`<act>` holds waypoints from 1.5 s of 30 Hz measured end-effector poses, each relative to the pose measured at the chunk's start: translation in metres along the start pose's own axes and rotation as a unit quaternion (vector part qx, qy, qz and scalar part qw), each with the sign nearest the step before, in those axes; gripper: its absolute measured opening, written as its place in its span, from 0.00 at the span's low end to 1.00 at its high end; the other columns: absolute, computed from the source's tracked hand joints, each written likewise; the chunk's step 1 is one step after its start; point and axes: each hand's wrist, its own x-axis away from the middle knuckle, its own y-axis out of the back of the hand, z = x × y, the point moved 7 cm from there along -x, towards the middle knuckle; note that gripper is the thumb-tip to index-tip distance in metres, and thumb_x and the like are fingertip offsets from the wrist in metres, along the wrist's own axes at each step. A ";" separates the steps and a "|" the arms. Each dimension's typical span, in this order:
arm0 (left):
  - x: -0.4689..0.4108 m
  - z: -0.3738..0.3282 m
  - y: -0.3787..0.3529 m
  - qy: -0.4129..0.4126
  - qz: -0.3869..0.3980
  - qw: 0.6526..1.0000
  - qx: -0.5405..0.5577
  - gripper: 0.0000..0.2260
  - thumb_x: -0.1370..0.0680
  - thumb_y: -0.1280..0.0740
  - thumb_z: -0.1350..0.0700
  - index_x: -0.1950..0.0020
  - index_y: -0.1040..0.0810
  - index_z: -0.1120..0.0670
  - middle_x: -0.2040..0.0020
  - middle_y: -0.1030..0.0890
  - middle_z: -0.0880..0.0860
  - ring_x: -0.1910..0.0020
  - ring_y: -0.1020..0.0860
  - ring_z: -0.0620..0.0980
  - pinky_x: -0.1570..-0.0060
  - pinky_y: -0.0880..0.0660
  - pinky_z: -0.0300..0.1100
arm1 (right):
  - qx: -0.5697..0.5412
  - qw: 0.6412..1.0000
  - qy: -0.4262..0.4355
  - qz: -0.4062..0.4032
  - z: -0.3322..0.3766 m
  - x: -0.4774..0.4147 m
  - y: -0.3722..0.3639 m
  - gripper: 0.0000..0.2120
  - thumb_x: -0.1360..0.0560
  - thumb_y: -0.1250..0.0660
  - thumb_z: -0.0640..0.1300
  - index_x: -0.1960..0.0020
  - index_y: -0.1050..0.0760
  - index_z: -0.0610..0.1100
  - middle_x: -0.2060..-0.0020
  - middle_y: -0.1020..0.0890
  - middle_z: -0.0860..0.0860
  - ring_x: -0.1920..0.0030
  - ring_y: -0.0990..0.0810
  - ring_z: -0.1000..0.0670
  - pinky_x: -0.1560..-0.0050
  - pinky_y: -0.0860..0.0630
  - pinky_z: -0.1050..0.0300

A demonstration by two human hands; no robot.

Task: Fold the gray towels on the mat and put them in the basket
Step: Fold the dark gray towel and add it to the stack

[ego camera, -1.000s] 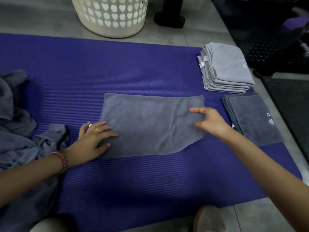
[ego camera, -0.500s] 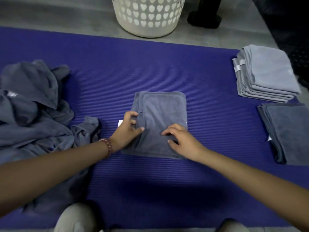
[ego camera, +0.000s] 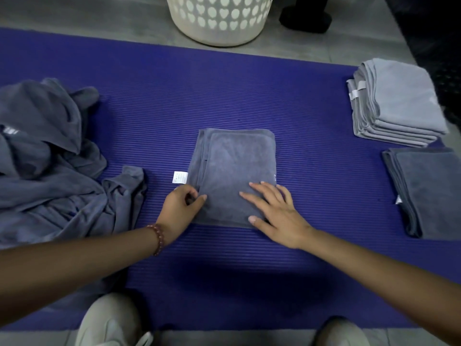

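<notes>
The dark gray terry towel (ego camera: 234, 166), a long strip a second ago, now lies as a compact folded rectangle mid-way across the ribbed purple foam mat (ego camera: 249, 83). It looks ready for the white heart-pierced plastic basket (ego camera: 219, 18) at 12 o'clock. Your right hand (ego camera: 277, 213) presses it flat, fingers straight and spread, and your left hand (ego camera: 179, 208) pinches its 8 o'clock edge, fingers curled. The small white care tag (ego camera: 180, 177) at 9 o'clock carries print too small to read.
</notes>
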 end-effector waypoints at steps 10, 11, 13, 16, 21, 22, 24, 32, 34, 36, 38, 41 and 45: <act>0.015 -0.003 -0.008 -0.027 0.008 0.999 -0.046 0.15 0.23 0.34 0.56 0.39 0.34 0.51 0.58 0.29 0.45 0.66 0.28 0.43 0.62 0.31 0.42 | 0.011 0.994 -0.096 -0.041 -0.044 -0.132 0.060 0.22 0.21 0.43 0.53 0.29 0.36 0.48 0.32 0.31 0.50 0.32 0.37 0.48 0.34 0.45 0.51; 0.015 -0.005 -0.009 -0.035 0.011 0.998 -0.059 0.16 0.23 0.34 0.54 0.38 0.35 0.51 0.57 0.29 0.46 0.65 0.28 0.42 0.61 0.32 0.41 | 0.025 0.994 -0.099 -0.031 -0.043 -0.144 0.060 0.22 0.21 0.42 0.54 0.30 0.35 0.48 0.33 0.30 0.50 0.33 0.35 0.47 0.35 0.44 0.51; 0.015 -0.008 -0.008 -0.042 0.022 0.997 -0.065 0.19 0.23 0.34 0.52 0.35 0.36 0.49 0.52 0.28 0.47 0.62 0.27 0.43 0.60 0.32 0.40 | 0.025 0.994 -0.106 -0.014 -0.040 -0.163 0.057 0.20 0.22 0.40 0.56 0.34 0.31 0.48 0.37 0.27 0.48 0.36 0.32 0.46 0.37 0.41 0.50; 0.013 -0.009 -0.008 -0.066 0.042 0.995 -0.070 0.20 0.23 0.34 0.49 0.34 0.37 0.44 0.51 0.29 0.47 0.63 0.26 0.44 0.64 0.31 0.36 | -0.049 0.994 -0.093 -0.035 -0.032 -0.178 0.057 0.17 0.25 0.33 0.53 0.40 0.28 0.47 0.42 0.27 0.48 0.40 0.29 0.47 0.38 0.37 0.51; 0.011 -0.009 -0.009 -0.087 0.052 0.991 -0.091 0.18 0.24 0.34 0.49 0.35 0.31 0.42 0.53 0.35 0.42 0.63 0.28 0.39 0.62 0.35 0.31 | -0.112 0.984 -0.136 -0.025 -0.040 -0.188 0.047 0.11 0.28 0.29 0.52 0.50 0.24 0.46 0.44 0.26 0.49 0.41 0.28 0.49 0.36 0.34 0.51; 0.011 -0.009 -0.009 -0.090 0.052 0.991 -0.084 0.18 0.24 0.34 0.50 0.35 0.31 0.42 0.53 0.34 0.41 0.62 0.28 0.38 0.62 0.35 0.28 | -0.119 0.982 -0.146 -0.027 -0.043 -0.190 0.047 0.09 0.27 0.30 0.52 0.53 0.24 0.47 0.44 0.25 0.49 0.41 0.28 0.49 0.36 0.34 0.50; 0.010 -0.008 -0.008 -0.094 0.053 0.993 -0.043 0.18 0.23 0.34 0.52 0.35 0.31 0.39 0.52 0.33 0.40 0.58 0.29 0.34 0.58 0.32 0.25 | -0.130 0.979 -0.153 -0.046 -0.045 -0.194 0.051 0.07 0.27 0.31 0.52 0.59 0.27 0.51 0.47 0.24 0.50 0.42 0.28 0.50 0.38 0.38 0.51; 0.010 -0.008 -0.001 -0.128 0.026 0.991 -0.012 0.15 0.21 0.37 0.59 0.36 0.26 0.47 0.52 0.32 0.45 0.54 0.29 0.39 0.49 0.33 0.25 | -0.144 0.983 -0.089 -0.069 -0.038 -0.200 0.045 0.09 0.27 0.31 0.50 0.60 0.31 0.53 0.54 0.24 0.54 0.52 0.28 0.54 0.40 0.34 0.50; 0.009 -0.008 0.005 -0.145 0.018 0.989 -0.015 0.16 0.22 0.39 0.53 0.35 0.26 0.49 0.52 0.32 0.45 0.54 0.29 0.40 0.50 0.33 0.25 | -0.125 0.981 -0.068 -0.130 -0.031 -0.197 0.058 0.06 0.27 0.31 0.50 0.57 0.27 0.50 0.54 0.26 0.56 0.51 0.30 0.55 0.44 0.40 0.56; 0.008 0.000 0.009 -0.149 0.014 0.988 -0.023 0.19 0.24 0.41 0.48 0.34 0.26 0.49 0.51 0.32 0.43 0.53 0.29 0.39 0.49 0.34 0.25 | -0.097 0.980 -0.044 -0.169 -0.024 -0.191 0.069 0.06 0.26 0.32 0.50 0.55 0.26 0.49 0.54 0.25 0.57 0.49 0.30 0.55 0.45 0.42 0.58; 0.008 0.012 0.012 -0.139 0.015 0.989 -0.041 0.20 0.25 0.42 0.45 0.34 0.28 0.45 0.51 0.32 0.40 0.53 0.29 0.38 0.48 0.33 0.27 | -0.065 0.984 -0.036 -0.163 -0.023 -0.184 0.070 0.08 0.25 0.34 0.51 0.49 0.24 0.49 0.50 0.23 0.56 0.45 0.29 0.53 0.41 0.43 0.57; 0.006 0.022 0.012 -0.125 0.034 0.989 -0.073 0.22 0.26 0.43 0.41 0.33 0.29 0.43 0.51 0.32 0.40 0.53 0.29 0.38 0.48 0.30 0.35 | -0.023 0.987 -0.041 -0.152 -0.031 -0.167 0.066 0.16 0.23 0.37 0.50 0.36 0.28 0.49 0.40 0.25 0.53 0.36 0.31 0.52 0.32 0.48 0.53; 0.007 0.016 0.015 -0.120 0.019 0.981 -0.150 0.24 0.29 0.42 0.44 0.34 0.29 0.47 0.48 0.33 0.47 0.51 0.28 0.44 0.47 0.26 0.46 | -0.044 0.970 -0.106 -0.216 -0.040 -0.117 0.073 0.23 0.22 0.44 0.52 0.29 0.34 0.46 0.31 0.30 0.50 0.28 0.37 0.48 0.28 0.51 0.50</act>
